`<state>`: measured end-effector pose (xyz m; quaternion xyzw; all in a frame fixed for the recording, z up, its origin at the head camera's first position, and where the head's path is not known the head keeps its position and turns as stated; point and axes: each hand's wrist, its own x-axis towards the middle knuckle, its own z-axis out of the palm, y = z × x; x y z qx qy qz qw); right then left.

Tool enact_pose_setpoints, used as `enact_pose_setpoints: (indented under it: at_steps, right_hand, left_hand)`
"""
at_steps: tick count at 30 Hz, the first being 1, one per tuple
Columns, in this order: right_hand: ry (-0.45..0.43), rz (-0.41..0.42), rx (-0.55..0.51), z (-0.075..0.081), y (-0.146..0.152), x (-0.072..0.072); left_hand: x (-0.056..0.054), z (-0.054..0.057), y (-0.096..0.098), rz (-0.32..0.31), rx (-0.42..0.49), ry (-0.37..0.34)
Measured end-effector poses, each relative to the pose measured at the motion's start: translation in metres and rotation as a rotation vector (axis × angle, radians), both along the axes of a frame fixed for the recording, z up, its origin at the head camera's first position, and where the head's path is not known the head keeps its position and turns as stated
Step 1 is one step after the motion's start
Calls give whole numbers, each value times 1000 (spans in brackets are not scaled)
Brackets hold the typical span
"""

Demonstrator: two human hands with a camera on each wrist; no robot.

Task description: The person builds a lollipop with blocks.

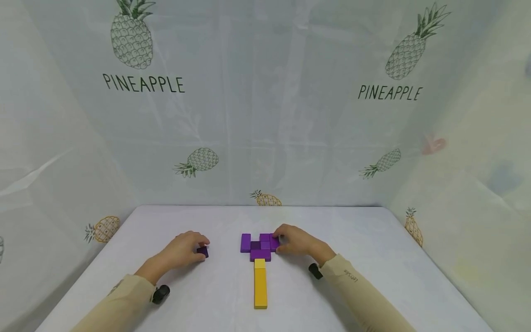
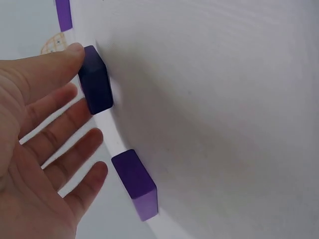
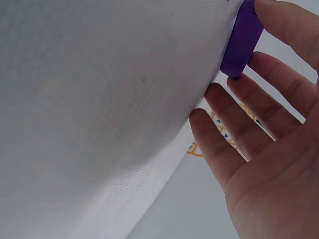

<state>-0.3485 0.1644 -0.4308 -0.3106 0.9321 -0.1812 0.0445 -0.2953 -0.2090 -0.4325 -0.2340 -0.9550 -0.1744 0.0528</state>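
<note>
Between the thumb and fingertips, my left hand (image 1: 182, 250) pinches a dark purple block (image 1: 203, 251), left of the arrangement. The left wrist view shows this block (image 2: 96, 84) at the thumb tip; a second purple block (image 2: 134, 178) stands near the little finger. My right hand (image 1: 296, 240) pinches the rightmost purple block (image 1: 274, 244) of a flat cluster, thumb at its near end. In the right wrist view that block (image 3: 242, 42) is partly cut off at the top. The cluster also has an upright left block (image 1: 245, 243) and a horizontal lower block (image 1: 260, 255).
A small yellow block (image 1: 259, 263) and a long yellow block (image 1: 260, 289) run in line from the cluster toward the near edge. The white table (image 1: 332, 295) meets a curtain (image 1: 265, 115) printed with pineapples at the back and sides.
</note>
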Motion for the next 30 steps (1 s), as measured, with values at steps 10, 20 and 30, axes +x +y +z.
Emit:
enact_pose_setpoints:
  at_steps: [10,20,30]
  right_hand:
    - [4,0,5,1,0,1]
    - [2,0,6,-3,0,0]
    - [4,6,-3,-1,0,-1]
  left_hand:
    - [-1,-4,-5,46,-5,13]
    - [-2,-7,-4,40,1,18]
    - [-5,-3,9,40,39,-8]
